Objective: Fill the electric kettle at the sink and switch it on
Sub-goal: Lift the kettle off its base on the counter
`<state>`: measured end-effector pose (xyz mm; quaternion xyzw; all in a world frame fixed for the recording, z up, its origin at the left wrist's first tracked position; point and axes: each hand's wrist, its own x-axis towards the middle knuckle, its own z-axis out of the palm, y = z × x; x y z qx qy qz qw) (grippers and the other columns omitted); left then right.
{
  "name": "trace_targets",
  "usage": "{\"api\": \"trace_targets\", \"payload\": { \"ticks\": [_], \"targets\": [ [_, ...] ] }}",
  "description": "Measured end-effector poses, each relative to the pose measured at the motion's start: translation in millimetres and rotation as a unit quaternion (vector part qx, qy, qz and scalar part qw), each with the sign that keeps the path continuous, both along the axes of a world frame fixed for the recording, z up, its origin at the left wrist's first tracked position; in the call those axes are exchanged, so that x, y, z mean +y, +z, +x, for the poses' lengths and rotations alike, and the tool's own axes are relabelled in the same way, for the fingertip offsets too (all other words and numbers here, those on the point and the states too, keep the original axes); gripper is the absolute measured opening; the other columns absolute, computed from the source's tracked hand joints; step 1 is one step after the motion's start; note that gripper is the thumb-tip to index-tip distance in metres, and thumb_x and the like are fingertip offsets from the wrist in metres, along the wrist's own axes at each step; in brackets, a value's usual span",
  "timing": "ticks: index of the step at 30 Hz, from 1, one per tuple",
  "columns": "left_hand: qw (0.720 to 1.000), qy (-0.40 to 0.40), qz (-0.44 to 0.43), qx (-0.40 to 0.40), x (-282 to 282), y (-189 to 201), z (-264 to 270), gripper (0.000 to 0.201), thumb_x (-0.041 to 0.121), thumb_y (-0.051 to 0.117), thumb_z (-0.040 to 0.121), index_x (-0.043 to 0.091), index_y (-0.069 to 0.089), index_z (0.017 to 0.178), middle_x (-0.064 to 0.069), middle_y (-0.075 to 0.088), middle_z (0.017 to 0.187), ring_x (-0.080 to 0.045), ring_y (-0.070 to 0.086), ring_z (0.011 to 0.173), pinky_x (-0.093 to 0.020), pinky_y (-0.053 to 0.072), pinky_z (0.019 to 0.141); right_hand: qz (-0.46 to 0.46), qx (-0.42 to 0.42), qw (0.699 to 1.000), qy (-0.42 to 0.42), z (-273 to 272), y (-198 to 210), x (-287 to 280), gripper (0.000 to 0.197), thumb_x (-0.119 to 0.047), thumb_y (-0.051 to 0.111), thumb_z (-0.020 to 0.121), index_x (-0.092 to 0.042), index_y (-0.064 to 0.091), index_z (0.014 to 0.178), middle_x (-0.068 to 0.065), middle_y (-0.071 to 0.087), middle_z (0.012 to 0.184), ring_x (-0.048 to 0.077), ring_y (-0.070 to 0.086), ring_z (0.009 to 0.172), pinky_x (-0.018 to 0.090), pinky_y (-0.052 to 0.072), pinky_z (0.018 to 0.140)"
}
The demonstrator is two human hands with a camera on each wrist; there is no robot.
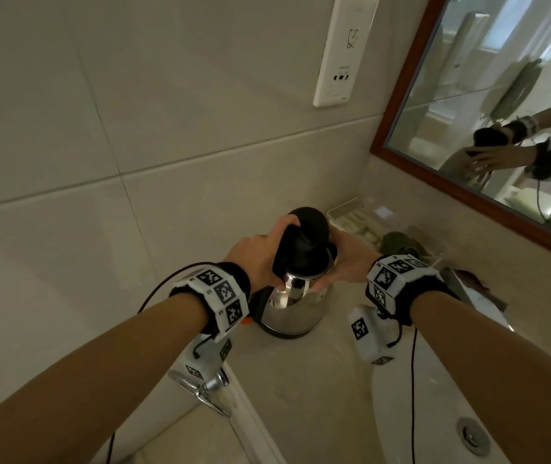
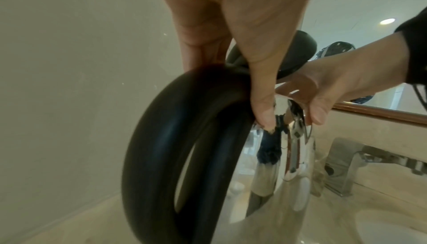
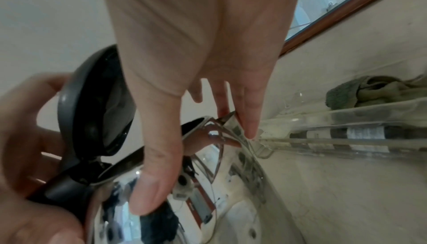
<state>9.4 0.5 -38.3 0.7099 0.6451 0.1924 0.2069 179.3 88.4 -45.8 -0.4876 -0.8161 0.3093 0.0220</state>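
Marble-look stone makes up the desk [image 1: 300, 380], with the sink [image 1: 434, 413] sunk into its near right part and a chrome tap [image 2: 342, 165] behind the basin. From where I sit, the steel kettle [image 1: 289, 309] stands in the desk's far left corner against the tiled wall, its black lid [image 1: 311, 222] swung up. My left hand [image 1: 257, 256] is wrapped round the black handle [image 2: 175, 156], thumb lying against the steel. My right hand [image 1: 347, 262] steadies the body near the rim, fingers [image 3: 247, 112] spread to the spout [image 3: 227, 120] and thumb pressed flat on the shell.

I judge this an early stage: lid open, kettle not yet over the basin, filling and switching on both still ahead. A clear tray [image 3: 346, 120] with a green cloth [image 3: 346, 94] sits along the back edge under the mirror [image 1: 501, 112]; a socket plate [image 1: 346, 48] hangs on the wall above.

Hidden: the inside of the kettle, so I cannot tell any water level; its switch; and whether a base or cord lies beneath it. An orange speck by its foot is too small to name.
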Motion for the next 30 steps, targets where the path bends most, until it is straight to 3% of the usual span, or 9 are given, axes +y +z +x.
{"api": "trace_targets", "payload": {
  "ticks": [3,6,8,11,15,18,24,27,30],
  "targets": [
    [0.999,-0.005,0.025,-0.039,1.3,2.4,12.8,0.093,0.011,0.078,0.064,0.030,0.016,0.131,-0.002,0.058,0.082,-0.024,0.059,0.073,-0.034,0.053,0.070,0.003,-0.003,1.000,-0.022,20.7,7.7,-5.1,0.142,-0.045,0.089,0.033,-0.028,0.012,0.150,0.005,0.052,0.139,0.026,0.049,0.129,0.049,0.039,0.109],
    [0.995,-0.013,0.062,-0.075,7.1,14.4,34.0,0.093,0.013,0.080,0.062,0.029,0.018,0.129,0.007,0.050,0.067,-0.021,0.057,0.065,-0.031,0.049,0.063,0.000,-0.012,0.997,-0.075,51.3,25.7,-9.4,0.137,-0.034,0.091,0.046,-0.027,0.005,0.152,0.007,0.046,0.145,0.028,0.043,0.135,0.046,0.033,0.114],
    [0.992,-0.030,0.071,-0.101,13.4,25.8,54.2,0.092,0.013,0.080,0.061,0.032,0.019,0.127,0.005,0.052,0.067,-0.021,0.059,0.063,-0.032,0.050,0.060,0.005,-0.017,0.994,-0.109,76.7,40.3,-13.4,0.134,-0.030,0.091,0.050,-0.027,0.004,0.152,0.006,0.047,0.145,0.028,0.043,0.135,0.045,0.033,0.114],
    [0.985,-0.083,0.071,-0.131,20.5,43.8,91.1,0.088,0.009,0.077,0.063,0.031,0.021,0.128,0.007,0.048,0.074,-0.013,0.054,0.064,-0.028,0.045,0.062,0.024,-0.029,0.987,-0.156,118.8,60.2,-24.0,0.137,-0.035,0.092,0.044,-0.030,0.006,0.151,0.006,0.045,0.146,0.028,0.042,0.135,0.048,0.035,0.113],
    [0.972,-0.175,0.059,-0.143,22.0,60.8,140.9,0.086,0.004,0.074,0.067,0.026,0.021,0.131,0.002,0.049,0.071,-0.025,0.058,0.071,-0.036,0.052,0.064,0.012,-0.062,0.973,-0.221,175.8,84.9,-47.7,0.128,-0.025,0.090,0.056,-0.027,0.004,0.152,0.010,0.044,0.146,0.028,0.042,0.135,0.043,0.034,0.112],
    [0.959,-0.235,0.034,-0.155,20.2,61.5,177.8,0.089,0.004,0.074,0.065,0.028,0.018,0.130,-0.004,0.057,0.070,-0.029,0.062,0.068,-0.042,0.055,0.064,-0.006,-0.096,0.965,-0.245,216.4,93.1,-69.8,0.120,-0.028,0.087,0.062,-0.027,0.008,0.152,0.008,0.049,0.142,0.027,0.045,0.133,0.038,0.034,0.109],
    [0.945,-0.286,-0.005,-0.156,6.4,30.9,228.4,0.090,0.008,0.077,0.061,0.032,0.021,0.126,-0.007,0.059,0.093,-0.021,0.062,0.071,-0.036,0.055,0.065,-0.100,-0.137,0.944,-0.283,270.0,64.6,-100.5,0.113,-0.037,0.086,0.061,-0.032,0.018,0.150,0.004,0.050,0.142,0.025,0.046,0.132,0.039,0.033,0.110],
    [0.946,-0.276,-0.007,-0.172,-2.4,4.8,247.2,0.089,0.012,0.079,0.057,0.032,0.025,0.125,-0.018,0.061,0.106,-0.032,0.064,0.083,-0.046,0.056,0.073,-0.135,-0.146,0.936,-0.290,288.5,45.7,-107.9,0.108,-0.038,0.085,0.063,-0.027,0.021,0.150,0.003,0.047,0.145,0.024,0.043,0.135,0.038,0.031,0.113],
    [0.945,-0.256,-0.040,-0.201,-10.3,-25.8,265.7,0.084,0.008,0.078,0.061,0.022,0.027,0.127,-0.011,0.060,0.089,-0.030,0.062,0.072,-0.045,0.055,0.069,-0.152,-0.177,0.932,-0.278,301.3,17.5,-110.3,0.100,-0.042,0.082,0.066,-0.017,0.030,0.148,0.002,0.046,0.147,0.023,0.042,0.136,0.036,0.031,0.113]
  ]
}}
